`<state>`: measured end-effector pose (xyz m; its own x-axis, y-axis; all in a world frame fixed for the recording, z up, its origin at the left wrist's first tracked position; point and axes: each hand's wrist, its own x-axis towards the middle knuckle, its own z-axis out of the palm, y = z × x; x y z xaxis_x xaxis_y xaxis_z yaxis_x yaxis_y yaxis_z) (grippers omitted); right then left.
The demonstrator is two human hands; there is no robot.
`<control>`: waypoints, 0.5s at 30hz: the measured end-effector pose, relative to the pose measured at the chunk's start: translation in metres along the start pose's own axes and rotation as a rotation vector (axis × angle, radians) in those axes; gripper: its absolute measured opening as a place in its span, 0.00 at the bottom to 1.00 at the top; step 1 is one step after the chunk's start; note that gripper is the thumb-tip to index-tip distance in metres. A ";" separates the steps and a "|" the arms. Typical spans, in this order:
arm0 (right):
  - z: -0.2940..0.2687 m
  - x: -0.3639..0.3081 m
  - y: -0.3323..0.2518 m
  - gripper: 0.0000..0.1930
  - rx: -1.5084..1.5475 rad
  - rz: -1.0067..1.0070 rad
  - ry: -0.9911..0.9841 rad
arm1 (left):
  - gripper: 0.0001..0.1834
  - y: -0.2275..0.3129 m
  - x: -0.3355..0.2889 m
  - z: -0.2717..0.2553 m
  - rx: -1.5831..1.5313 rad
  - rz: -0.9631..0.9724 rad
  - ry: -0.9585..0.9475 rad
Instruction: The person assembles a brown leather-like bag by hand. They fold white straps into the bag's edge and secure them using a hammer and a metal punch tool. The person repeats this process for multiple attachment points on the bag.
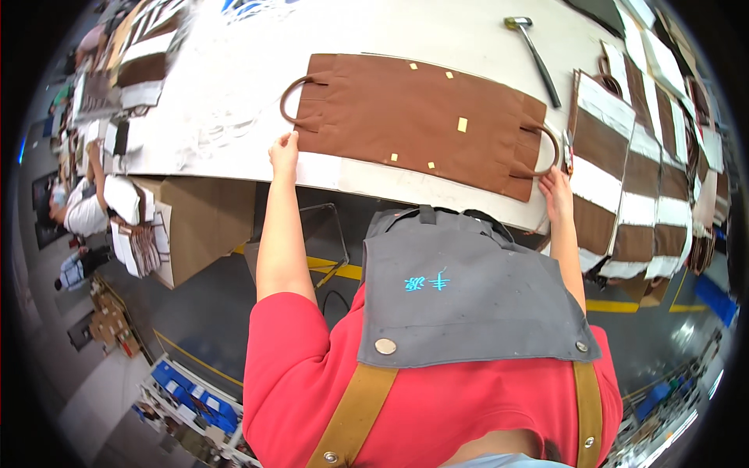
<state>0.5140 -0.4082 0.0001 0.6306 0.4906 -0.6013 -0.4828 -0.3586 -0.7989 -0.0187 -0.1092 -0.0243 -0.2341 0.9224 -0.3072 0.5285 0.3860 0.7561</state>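
Observation:
A flat brown bag panel (425, 105) lies on the white table in front of me, with several small yellow pieces (463, 124) on its surface. A curved brown handle (288, 100) loops out from its left end, and another handle (555, 146) from its right end. My left hand (284, 154) is closed at the panel's near left corner, thumb and fingertips together on the edge. At the other end my right hand (556, 191) has its fingers closed at the near end of the right handle. Beyond the panel, to the right, rests a hammer (534, 61) with a dark grip.
Stacks of brown and white panels (601, 156) overhang the table's right side. More panels (144, 70) sit at the far left. White strips (226, 129) lie left of the bag panel. Below the table's left side stands a cardboard box (211, 226). Other people work at left.

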 end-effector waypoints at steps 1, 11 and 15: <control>0.002 0.002 0.000 0.18 0.019 -0.027 -0.004 | 0.27 0.002 0.004 0.004 0.037 0.015 0.005; 0.018 0.027 -0.016 0.13 0.297 0.020 -0.003 | 0.30 0.042 0.049 0.033 -0.282 -0.173 -0.065; 0.036 0.018 -0.026 0.09 0.207 -0.066 -0.020 | 0.22 0.046 0.062 0.030 -0.278 -0.286 0.120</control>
<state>0.5160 -0.3621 0.0105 0.6537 0.5240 -0.5460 -0.5567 -0.1559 -0.8160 0.0158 -0.0336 -0.0259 -0.4419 0.7640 -0.4701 0.1917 0.5924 0.7825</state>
